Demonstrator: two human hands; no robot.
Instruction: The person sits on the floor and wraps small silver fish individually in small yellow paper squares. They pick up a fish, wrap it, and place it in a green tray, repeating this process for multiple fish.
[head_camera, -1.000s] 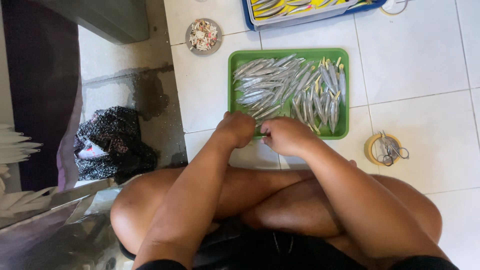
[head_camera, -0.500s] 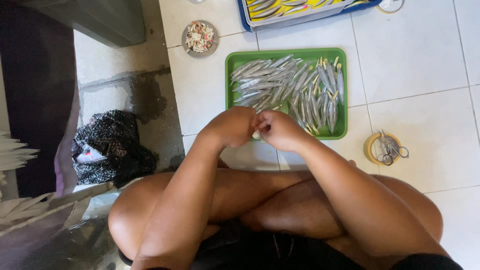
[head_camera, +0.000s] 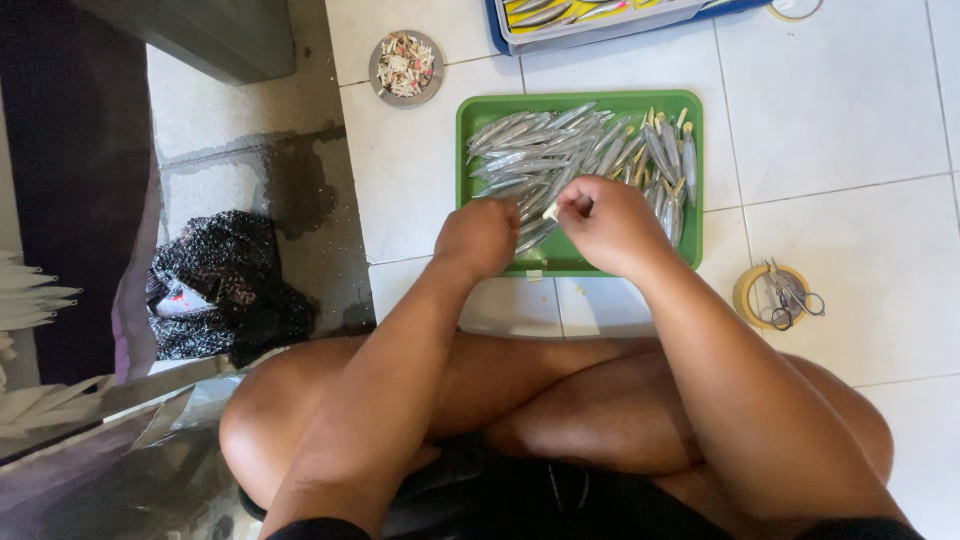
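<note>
Above the green tray, the right hand pinches a small pale piece at its fingertips; the left hand, fisted, hovers beside silver fish.

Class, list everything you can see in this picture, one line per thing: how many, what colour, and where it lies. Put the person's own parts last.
Tray: one, green, on the white floor tiles ahead of the knees.
Small fish: a heap, too many to count, silver, in the tray.
Round dish: one, grey, holding pale scraps, beyond the tray's left corner.
Blue-rimmed tray: one, at the top edge, partly cut off.
Tape roll: one, yellowish, right of the tray, small scissors on it.
Dark bag: one, black, at left.
Left hand: closed, at the tray's near edge.
Right hand: grip pinching a small pale piece.
</note>
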